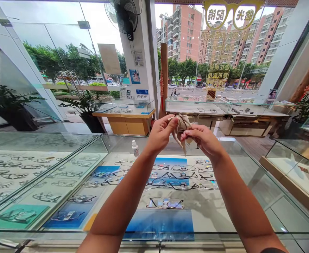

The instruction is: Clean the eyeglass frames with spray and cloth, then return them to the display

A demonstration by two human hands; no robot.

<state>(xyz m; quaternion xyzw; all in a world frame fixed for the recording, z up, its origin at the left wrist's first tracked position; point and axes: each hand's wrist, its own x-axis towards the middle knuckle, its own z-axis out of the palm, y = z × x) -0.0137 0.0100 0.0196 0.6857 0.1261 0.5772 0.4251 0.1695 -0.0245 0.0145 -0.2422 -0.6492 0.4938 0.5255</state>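
Both my hands are raised above a glass display counter (72, 154). My left hand (161, 133) pinches a beige cleaning cloth (181, 128) between thumb and fingers. My right hand (202, 138) is closed on the same cloth and on a pair of glasses (191, 142), whose thin frame and lens peek out under the fingers. The cloth is folded around the glasses and hides most of them.
Under the counter glass lie several pairs of glasses (165, 202) on blue and white mats. A small white spray bottle (135, 148) stands on the counter top left of my hands. More glass showcases (196, 105) stand behind and to the right. Potted plants (87, 105) line the windows.
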